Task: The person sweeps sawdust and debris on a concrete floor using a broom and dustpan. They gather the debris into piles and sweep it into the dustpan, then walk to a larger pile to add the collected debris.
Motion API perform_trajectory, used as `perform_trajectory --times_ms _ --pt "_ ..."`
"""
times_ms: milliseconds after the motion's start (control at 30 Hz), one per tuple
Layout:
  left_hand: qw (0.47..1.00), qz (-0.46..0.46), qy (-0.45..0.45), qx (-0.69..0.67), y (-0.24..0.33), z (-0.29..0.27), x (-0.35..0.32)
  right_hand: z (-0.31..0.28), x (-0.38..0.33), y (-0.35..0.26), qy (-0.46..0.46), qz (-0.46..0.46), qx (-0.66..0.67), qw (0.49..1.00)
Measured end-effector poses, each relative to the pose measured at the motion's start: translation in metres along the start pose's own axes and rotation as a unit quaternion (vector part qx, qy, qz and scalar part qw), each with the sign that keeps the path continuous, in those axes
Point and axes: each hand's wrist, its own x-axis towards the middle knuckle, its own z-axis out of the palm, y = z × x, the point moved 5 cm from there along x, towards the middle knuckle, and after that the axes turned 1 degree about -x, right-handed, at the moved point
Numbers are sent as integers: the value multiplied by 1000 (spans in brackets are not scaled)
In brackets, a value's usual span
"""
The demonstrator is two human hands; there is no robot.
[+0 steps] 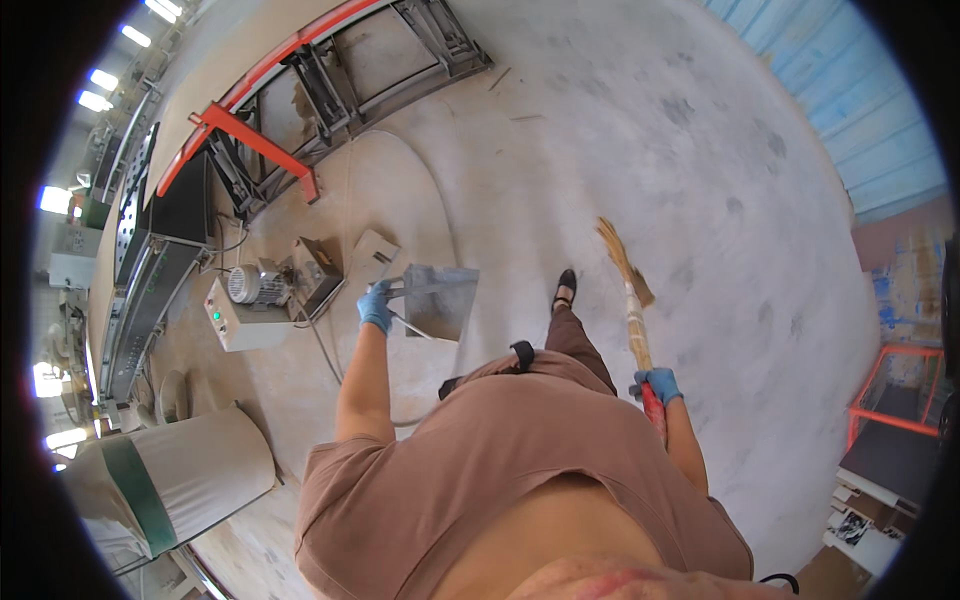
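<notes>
One pale, grey-mottled floor [780,400] spreads all around the landmark, a flat grey dustpan [440,308]. Beyond the dustpan and to its left stands one long frame with a red edge and dark metal struts [258,145]; far to its right, one pale-blue ribbed wall [850,110]. Nearer the person and left of the dustpan lies one bulky off-white cylinder with a green band [225,465]. Between this and the frame, still left of the dustpan, sits one pale box with a green light [245,328], one finned grey motor [256,284] beside it.

One straw-coloured broom with a red grip [636,325] is right of the dustpan, its bristles pointing away from the person. One black shoe [564,288] shows between the two.

Both hands wear blue gloves. The left hand [375,307] has its fingers curled closed around the dustpan's handle; the right hand [658,384] wraps closed around the broom at its red grip. What the dustpan contains is too unclear to tell.
</notes>
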Motion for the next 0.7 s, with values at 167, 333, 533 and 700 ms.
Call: perform_trajectory --times_ms 167,333,533,700 --pt "997 -60 33 -20 57 103 14 -23 96 -225 -23 -8 -82 996" --pt "991 -69 73 -85 104 184 64 -10 176 -445 -45 -45 -195 979" --pt "987 -88 94 -99 148 312 164 42 266 -698 -75 -90 -224 967" --pt "985 -116 109 -72 197 421 222 105 334 -897 -95 -119 -216 964"
